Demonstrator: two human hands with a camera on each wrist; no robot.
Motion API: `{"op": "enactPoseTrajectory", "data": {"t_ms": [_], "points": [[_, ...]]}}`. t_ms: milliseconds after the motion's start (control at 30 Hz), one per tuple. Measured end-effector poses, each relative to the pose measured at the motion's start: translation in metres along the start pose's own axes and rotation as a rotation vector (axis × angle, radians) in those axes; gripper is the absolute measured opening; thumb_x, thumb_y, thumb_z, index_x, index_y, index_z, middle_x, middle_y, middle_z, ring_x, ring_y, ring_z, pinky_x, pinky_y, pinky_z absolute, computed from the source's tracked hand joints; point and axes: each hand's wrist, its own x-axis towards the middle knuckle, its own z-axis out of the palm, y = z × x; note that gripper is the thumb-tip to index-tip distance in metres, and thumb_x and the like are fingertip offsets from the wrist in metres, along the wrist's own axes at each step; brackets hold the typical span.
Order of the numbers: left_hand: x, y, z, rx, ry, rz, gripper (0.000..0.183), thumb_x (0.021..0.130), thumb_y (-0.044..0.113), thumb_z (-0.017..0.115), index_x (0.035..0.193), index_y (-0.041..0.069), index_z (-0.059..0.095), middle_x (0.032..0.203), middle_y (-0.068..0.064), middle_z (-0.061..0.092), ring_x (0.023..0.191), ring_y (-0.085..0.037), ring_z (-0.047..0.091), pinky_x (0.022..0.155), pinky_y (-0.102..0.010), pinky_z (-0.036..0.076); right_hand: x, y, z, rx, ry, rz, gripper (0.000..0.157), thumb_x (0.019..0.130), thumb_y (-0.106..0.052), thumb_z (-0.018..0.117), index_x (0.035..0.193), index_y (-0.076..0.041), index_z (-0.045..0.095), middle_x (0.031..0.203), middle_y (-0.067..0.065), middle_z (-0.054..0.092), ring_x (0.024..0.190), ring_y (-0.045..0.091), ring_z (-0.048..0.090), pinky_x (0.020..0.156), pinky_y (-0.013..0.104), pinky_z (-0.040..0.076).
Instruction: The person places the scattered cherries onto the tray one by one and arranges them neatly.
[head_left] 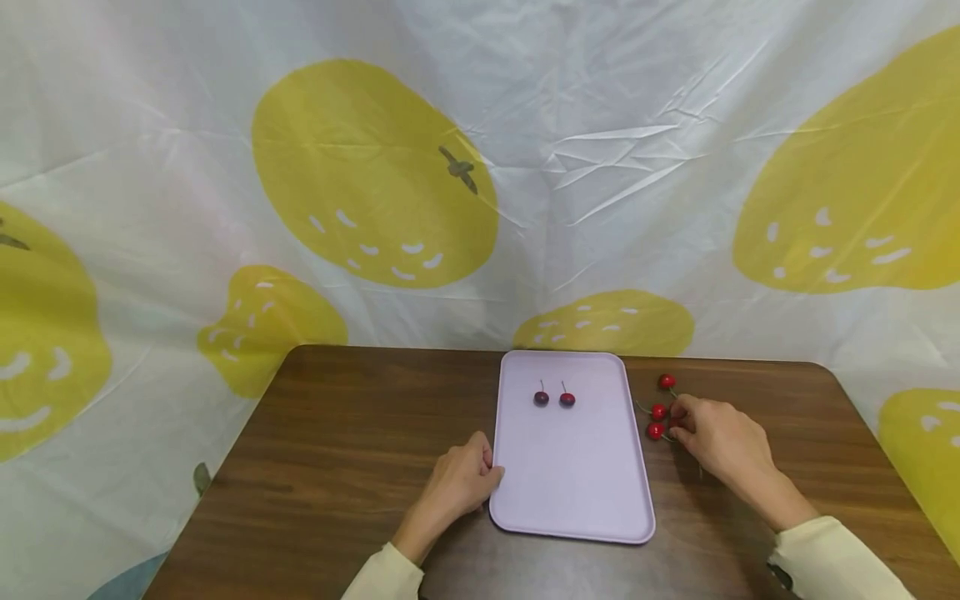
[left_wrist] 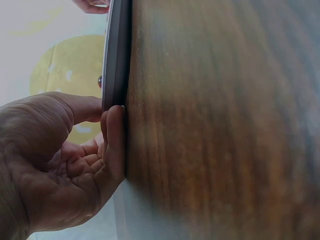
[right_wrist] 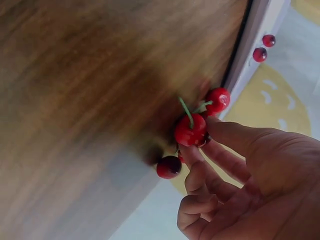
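Note:
A pale lilac tray [head_left: 573, 492] lies on the wooden table, with two dark red cherries [head_left: 542, 399] side by side on its far part, stems up. At the tray's left edge, my left hand [head_left: 459, 479] pinches the rim, thumb on top and a finger against its outer side. Right of the tray, my right hand [head_left: 723, 437] pinches a red cherry [right_wrist: 190, 131] with a green stem between thumb and fingers. Close to those fingertips lie several loose cherries, among them a far one [head_left: 667, 382] and a near one [head_left: 656, 431]; the hand partly hides the group.
The brown wooden table [head_left: 360, 417] extends to both sides of the tray. Behind it hangs a white cloth [head_left: 600, 100] printed with large yellow fruit, close to the table's far edge.

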Motion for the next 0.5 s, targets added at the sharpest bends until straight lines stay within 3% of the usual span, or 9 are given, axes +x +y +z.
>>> {"op": "enactPoseTrajectory", "data": {"t_ms": [233, 500], "points": [[0.007, -0.016, 0.011, -0.008, 0.022, 0.021, 0.022, 0.094, 0.023, 0.073, 0.090, 0.015, 0.053, 0.067, 0.007, 0.061, 0.046, -0.007, 0.055, 0.050, -0.029, 0.042, 0.001, -0.010, -0.012, 0.003, 0.020, -0.009, 0.016, 0.092, -0.023, 0.079, 0.106, -0.021, 0.071, 0.068, -0.011, 0.061, 0.063, 0.015, 0.059, 0.049, 0.038, 0.037], [0.001, 0.001, 0.000, -0.020, -0.017, -0.018, 0.021, 0.093, 0.018, 0.075, 0.091, 0.011, 0.055, 0.069, 0.003, 0.064, 0.046, -0.009, 0.058, 0.052, -0.028, 0.045, 0.004, -0.028, -0.014, 0.029, 0.157, -0.072, 0.020, 0.088, -0.019, 0.083, 0.105, -0.023, 0.072, 0.081, -0.004, 0.067, 0.067, 0.014, 0.062, 0.050, 0.036, 0.039]]}}
